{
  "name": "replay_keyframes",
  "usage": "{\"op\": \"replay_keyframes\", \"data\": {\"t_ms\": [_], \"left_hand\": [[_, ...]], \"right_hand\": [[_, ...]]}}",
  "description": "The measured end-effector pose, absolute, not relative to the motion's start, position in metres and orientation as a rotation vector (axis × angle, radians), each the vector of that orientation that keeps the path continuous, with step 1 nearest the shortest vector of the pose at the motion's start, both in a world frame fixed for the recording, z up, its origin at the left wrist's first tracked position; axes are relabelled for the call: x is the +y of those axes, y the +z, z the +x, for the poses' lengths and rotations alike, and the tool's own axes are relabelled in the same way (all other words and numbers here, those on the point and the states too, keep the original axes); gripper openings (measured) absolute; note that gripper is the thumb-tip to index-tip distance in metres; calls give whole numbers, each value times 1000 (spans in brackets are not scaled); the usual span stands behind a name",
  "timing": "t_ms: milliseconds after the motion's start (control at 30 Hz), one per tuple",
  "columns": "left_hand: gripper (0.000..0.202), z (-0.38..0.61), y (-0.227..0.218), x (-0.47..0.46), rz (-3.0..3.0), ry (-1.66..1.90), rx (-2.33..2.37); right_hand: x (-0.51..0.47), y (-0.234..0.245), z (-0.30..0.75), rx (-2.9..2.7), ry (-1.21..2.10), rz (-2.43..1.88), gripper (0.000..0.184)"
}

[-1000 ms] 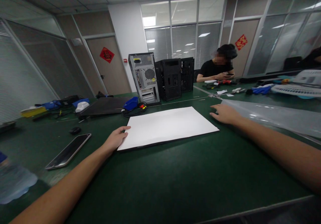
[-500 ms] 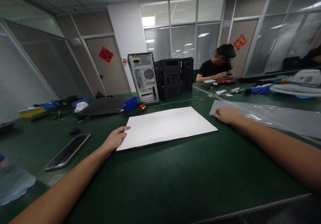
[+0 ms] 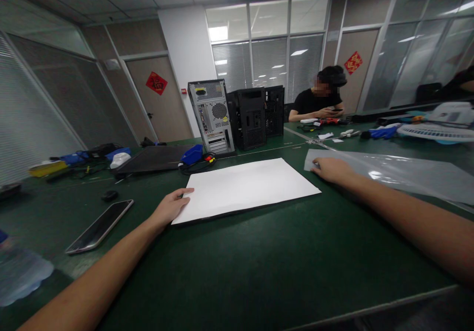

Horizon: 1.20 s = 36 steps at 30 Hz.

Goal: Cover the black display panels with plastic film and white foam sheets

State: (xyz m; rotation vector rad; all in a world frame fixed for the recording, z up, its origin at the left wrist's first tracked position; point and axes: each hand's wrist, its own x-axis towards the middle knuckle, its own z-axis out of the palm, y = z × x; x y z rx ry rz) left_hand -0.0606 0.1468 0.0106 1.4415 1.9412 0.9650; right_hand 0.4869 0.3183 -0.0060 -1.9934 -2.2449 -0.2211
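The clear plastic sheet (image 3: pixel 411 170) has slid leftward over the bench (image 3: pixel 237 276) since the earlier frames, so its near-left corner now lies close to the right edge of the white-faced panel (image 3: pixel 246 187). The right hand (image 3: pixel 329 170) moved onto it: a second ago its fingers were spread beside the sheet, whereas now they are curled over the sheet's left end and appear to pinch it.

The left hand (image 3: pixel 173 206) has stayed at the panel's left end, one finger and the thumb lying on the white face; whether the other fingers grip beneath the edge cannot be told. The panel lies flat in the middle of the bench, white side up, a dark rim showing along its near edge, and has hardly shifted.

What this means, as a judgement, is that sheet and panel are now side by side, with a narrow strip of green bench between them and neither covering the other. A phone (image 3: pixel 100 226) lies left of the left hand, and a silver computer case (image 3: pixel 211 118) stands upright behind the panel.
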Motion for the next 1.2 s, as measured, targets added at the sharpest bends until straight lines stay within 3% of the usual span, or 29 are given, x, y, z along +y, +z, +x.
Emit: {"op": "replay_keyframes", "data": {"t_ms": [300, 700, 967, 1100, 1200], "left_hand": [[51, -60, 11, 147, 1446, 969, 1952], [54, -63, 8, 149, 1438, 978, 1937], [56, -56, 14, 146, 1403, 994, 1934], [54, -55, 16, 144, 1424, 995, 1947], [53, -54, 17, 144, 1425, 984, 1969]], "right_hand": [[283, 11, 450, -2176, -366, -1677, 56], [240, 20, 390, -2579, 48, -1019, 57], [289, 5, 450, -2334, -333, -1725, 66], [300, -9, 468, -2220, -253, -2074, 81], [297, -9, 459, -2219, -159, -2053, 87]]}}
